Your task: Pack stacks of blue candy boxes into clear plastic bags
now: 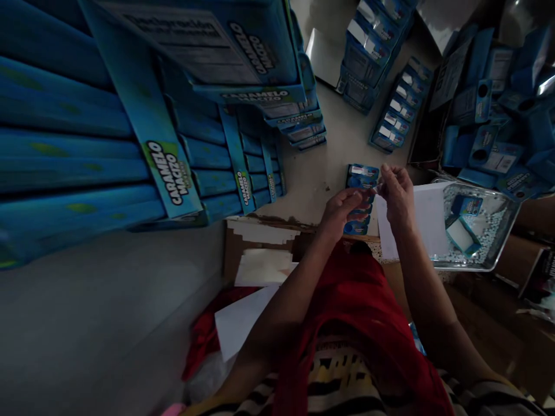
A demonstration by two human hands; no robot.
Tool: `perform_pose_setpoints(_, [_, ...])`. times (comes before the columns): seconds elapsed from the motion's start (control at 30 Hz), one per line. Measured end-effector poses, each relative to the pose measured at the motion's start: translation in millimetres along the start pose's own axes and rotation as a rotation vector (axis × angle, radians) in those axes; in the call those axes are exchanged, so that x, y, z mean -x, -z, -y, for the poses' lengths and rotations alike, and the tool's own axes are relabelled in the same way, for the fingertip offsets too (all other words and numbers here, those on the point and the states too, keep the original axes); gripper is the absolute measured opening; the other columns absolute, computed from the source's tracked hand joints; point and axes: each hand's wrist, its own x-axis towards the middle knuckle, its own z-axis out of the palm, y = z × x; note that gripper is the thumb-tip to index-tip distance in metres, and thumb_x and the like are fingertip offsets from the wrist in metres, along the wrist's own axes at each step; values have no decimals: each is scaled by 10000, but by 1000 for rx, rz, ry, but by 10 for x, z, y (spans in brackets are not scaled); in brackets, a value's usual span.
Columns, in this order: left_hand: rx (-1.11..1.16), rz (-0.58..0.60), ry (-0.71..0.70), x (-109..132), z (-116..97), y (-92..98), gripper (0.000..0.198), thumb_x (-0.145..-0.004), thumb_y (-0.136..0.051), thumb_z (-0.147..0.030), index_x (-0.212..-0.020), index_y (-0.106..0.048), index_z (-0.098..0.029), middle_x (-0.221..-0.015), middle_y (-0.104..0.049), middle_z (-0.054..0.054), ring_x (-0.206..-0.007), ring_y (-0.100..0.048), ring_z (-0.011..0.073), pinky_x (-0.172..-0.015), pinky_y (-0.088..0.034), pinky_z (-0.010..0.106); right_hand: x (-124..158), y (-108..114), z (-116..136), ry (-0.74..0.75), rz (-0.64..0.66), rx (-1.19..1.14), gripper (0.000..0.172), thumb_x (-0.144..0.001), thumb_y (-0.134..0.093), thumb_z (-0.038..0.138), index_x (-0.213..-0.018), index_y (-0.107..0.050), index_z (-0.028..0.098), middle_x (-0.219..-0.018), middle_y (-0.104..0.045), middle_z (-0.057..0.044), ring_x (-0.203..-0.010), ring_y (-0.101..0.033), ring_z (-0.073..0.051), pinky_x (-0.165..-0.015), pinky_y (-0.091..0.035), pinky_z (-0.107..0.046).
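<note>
Single view from a camera worn on the head, facing forward and steeply downward
The lens looks from above the wearer's red apron, seen at bottom centre; the left hand and right hand lie at middle range, right of centre, while stacked blue boxes loom close at left, cut by the frame edge, and a metal tray lies farther off at right

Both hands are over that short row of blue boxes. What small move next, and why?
Probably lower the right hand toward the row of blue boxes: it seems to pinch a small clear piece, too blurred to identify, with the left hand close beside it and the row beneath both.
</note>
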Motion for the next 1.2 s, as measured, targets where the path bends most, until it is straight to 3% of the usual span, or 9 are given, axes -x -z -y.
perform_pose_setpoints(0.17, [-26, -163, 11, -2, 0, 128, 611, -491, -1010, -555, -824, -678, -166, -765, -728, 18, -705, -717, 152, -671, -605, 264, 159, 153, -130, -54, 50, 0, 549, -658, -931, 467, -993, -552, 254, -739, -655, 79, -669, -630, -117, -685, -526, -266])
perform_pose_setpoints(0.3, [-203, -192, 45, -34, -93, 311, 472, -578, -987, -464, -802, -715, -151, -707, -725, 24, -628, -697, 146, -625, -601, 265, 220, 256, -350, -34, -8, 123, 502, -613, -935, 391, -912, -560, 243, -711, -721, 48, -686, -691, -168, -708, -545, -316])
perform_pose_setpoints(0.5, [-591, -226, -84, -408, -356, 384, 168, -787, -850, -254, -747, -721, -152, -627, -690, 6, -550, -663, 131, -542, -546, 222, -32, 67, -642, 183, -204, 260, 411, -691, -859, 331, -883, -501, 263, -701, -654, 82, -697, -703, -175, -713, -529, -321])
perform_pose_setpoints(0.7, [-684, -229, -61, -680, -405, 413, 169, -800, -823, -203, -705, -688, -164, -579, -658, -6, -525, -648, 140, -510, -511, 217, -218, -29, -790, 271, -266, 501, 342, -754, -786, 218, -890, -477, 271, -754, -621, 93, -696, -658, -145, -737, -514, -317])
perform_pose_setpoints(1.2, [-563, -220, -83, -728, -345, 411, 165, -790, -791, -189, -673, -677, -166, -570, -627, -3, -500, -588, 112, -510, -474, 211, -123, -83, -725, 266, -231, 552, 230, -796, -683, 232, -845, -463, 281, -761, -573, 63, -726, -559, -166, -777, -461, -338])
